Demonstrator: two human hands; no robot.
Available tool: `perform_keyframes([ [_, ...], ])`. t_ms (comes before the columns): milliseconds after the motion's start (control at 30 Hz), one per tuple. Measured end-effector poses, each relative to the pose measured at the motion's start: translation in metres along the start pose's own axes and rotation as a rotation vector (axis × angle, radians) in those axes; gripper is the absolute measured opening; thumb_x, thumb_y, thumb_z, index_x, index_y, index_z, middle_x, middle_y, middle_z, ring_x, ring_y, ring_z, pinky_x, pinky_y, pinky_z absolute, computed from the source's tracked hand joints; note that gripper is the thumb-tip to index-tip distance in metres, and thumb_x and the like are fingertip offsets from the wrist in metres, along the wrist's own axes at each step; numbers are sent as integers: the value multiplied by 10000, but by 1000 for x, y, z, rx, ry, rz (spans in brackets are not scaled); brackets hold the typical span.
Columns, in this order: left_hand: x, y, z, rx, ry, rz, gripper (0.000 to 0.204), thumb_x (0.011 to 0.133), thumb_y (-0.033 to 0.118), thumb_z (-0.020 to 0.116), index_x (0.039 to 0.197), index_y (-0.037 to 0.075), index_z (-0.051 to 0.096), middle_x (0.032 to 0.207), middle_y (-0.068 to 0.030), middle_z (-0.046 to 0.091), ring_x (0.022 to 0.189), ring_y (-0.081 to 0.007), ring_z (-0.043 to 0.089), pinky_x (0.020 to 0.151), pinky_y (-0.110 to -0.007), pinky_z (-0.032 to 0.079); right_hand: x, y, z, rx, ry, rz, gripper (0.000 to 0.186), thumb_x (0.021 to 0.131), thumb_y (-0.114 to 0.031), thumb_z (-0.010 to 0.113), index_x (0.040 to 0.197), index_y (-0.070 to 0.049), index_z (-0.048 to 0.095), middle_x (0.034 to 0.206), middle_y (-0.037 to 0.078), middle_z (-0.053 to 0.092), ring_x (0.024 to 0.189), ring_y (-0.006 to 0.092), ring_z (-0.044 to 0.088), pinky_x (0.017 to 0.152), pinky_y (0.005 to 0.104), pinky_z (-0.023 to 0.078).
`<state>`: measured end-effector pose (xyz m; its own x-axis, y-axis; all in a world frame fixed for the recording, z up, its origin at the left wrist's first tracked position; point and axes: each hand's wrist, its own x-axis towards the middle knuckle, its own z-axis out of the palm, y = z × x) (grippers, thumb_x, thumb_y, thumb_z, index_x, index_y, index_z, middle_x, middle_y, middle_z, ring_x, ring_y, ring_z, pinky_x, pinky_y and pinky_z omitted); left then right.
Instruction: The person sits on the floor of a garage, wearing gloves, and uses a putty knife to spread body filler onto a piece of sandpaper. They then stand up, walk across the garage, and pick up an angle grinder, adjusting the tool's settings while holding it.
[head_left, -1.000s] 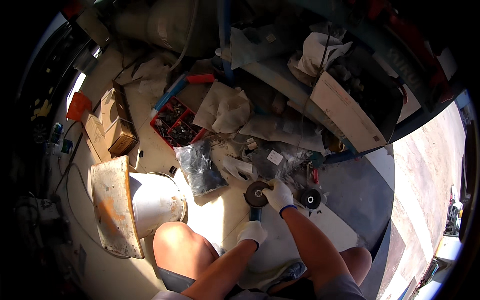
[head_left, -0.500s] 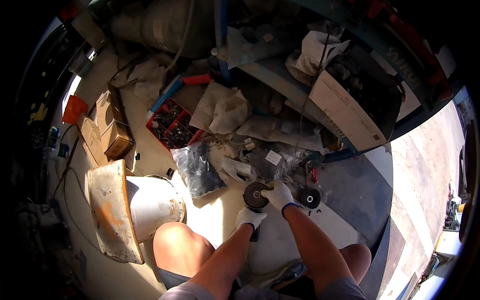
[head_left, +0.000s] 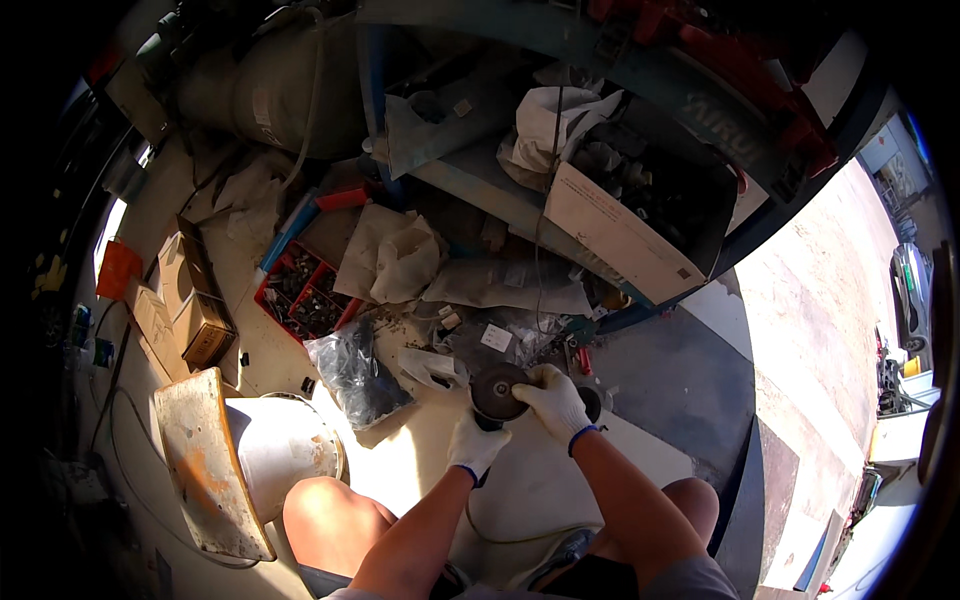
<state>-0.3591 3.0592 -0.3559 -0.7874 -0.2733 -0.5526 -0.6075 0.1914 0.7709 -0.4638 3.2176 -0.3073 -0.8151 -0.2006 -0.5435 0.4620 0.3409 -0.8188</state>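
In the middle, my gloved left hand (head_left: pixel 478 445) is closed around the dark body of an angle grinder (head_left: pixel 488 422), most of which the hand hides. The grinder's round brown-grey disc (head_left: pixel 488 390) faces up toward me. My gloved right hand (head_left: pixel 556 402) pinches the disc's right edge, with the thumb and fingers near its centre. Partly hidden behind the right hand lies a black round part (head_left: pixel 592 404) on the floor. Just beyond the disc is a white plastic bag (head_left: pixel 428 366).
A red divided tray (head_left: pixel 310 292) of small metal parts stands beyond a clear bag of dark parts (head_left: pixel 362 385). To the left are a white drum-shaped stool (head_left: pixel 285 440) and a cardboard box (head_left: pixel 203 325). A carton (head_left: pixel 625 235) sits on the shelf ahead.
The view has swung to the right, so surroundings appear farther left and lower. Both hands stay on the grinder and its disc; the right hand now covers more of the black round part.
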Motion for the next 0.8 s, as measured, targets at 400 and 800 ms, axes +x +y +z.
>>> perform_keyframes([
  [400, -39, 156, -14, -458, -351, 238, 865, 738, -19, 878, 1475, 16, 425, 1366, -141, 638, 1247, -234, 648, 1047, -371, 575, -95, -127, -76, 286, 207, -64, 299, 894, -177, 746, 1087, 10, 614, 878, 55, 650, 659, 93, 595, 573, 254, 502],
  [800, -49, 179, -46, -427, -603, 147, 818, 717, -45, 922, 1441, 43, 551, 1320, -74, 696, 1194, -200, 671, 1045, -366, 563, -118, -136, -79, 430, 36, -87, 257, 902, -162, 747, 1043, 4, 610, 816, 21, 601, 590, 77, 523, 510, 246, 420],
])
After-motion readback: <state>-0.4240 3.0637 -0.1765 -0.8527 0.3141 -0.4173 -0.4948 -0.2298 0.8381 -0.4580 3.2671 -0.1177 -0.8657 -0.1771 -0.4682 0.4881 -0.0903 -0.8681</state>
